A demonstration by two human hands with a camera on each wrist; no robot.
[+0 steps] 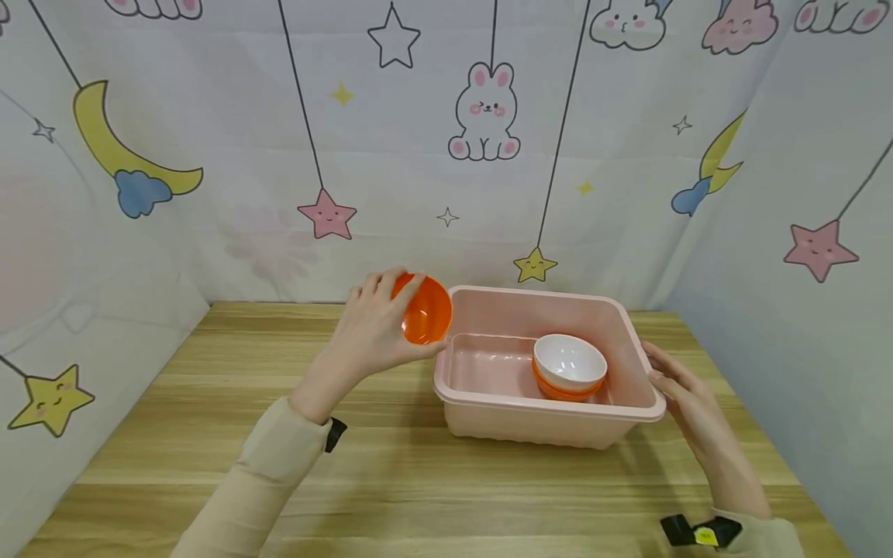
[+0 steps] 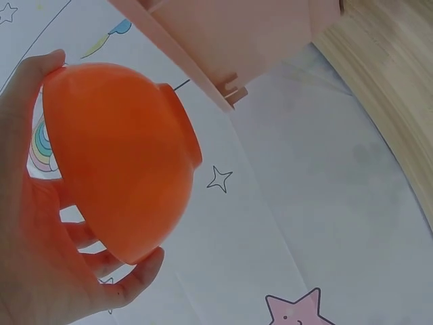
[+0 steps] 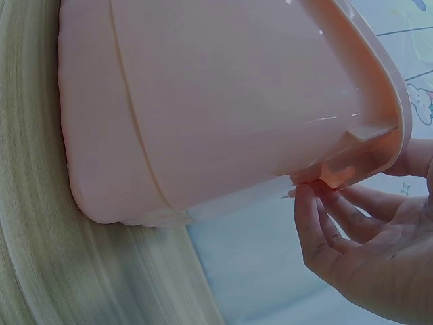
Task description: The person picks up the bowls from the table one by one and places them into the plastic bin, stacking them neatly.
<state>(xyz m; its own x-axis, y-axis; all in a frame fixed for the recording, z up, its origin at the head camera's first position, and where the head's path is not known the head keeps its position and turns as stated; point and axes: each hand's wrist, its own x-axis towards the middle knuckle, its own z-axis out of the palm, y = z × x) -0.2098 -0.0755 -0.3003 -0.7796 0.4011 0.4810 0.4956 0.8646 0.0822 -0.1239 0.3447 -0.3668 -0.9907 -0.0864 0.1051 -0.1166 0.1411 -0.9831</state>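
My left hand [image 1: 373,329] holds an orange bowl [image 1: 423,309] tipped on its side, just left of a pink plastic tub [image 1: 488,407] and above its left rim. In the left wrist view my fingers curl round the orange bowl [image 2: 125,156] from behind. Inside the tub a white bowl [image 1: 568,361] sits nested in another orange bowl [image 1: 558,387] at the right. My right hand [image 1: 680,387] rests with straight fingers against the tub's right rim; its fingertips [image 3: 304,196] touch the underside of the pink tub [image 3: 223,101] rim.
The tub stands on a wooden table [image 1: 391,480] enclosed by curtain walls printed with stars, moons and a rabbit [image 1: 484,112]. Bare table surface lies to the left and in front of the tub.
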